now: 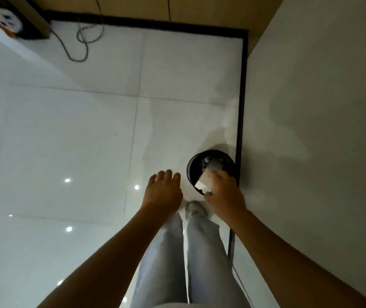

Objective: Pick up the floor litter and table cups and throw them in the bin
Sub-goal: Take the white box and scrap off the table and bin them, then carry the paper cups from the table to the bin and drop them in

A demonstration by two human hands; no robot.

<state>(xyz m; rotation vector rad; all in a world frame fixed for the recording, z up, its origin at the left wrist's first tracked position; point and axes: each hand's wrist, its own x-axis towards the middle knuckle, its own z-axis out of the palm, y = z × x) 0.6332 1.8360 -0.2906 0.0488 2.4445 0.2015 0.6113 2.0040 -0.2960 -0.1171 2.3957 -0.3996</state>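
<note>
A round black bin stands on the white tiled floor against the right-hand wall. Some litter, one pale piece among it, lies inside it. My right hand is directly above the bin's near rim and is shut on a white paper cup, which is tilted over the opening. My left hand hovers palm down to the left of the bin, fingers loosely spread, holding nothing.
My legs in light trousers and one shoe are just short of the bin. A black skirting strip runs along the right wall. A grey cable loops on the floor at the far left near a dark box.
</note>
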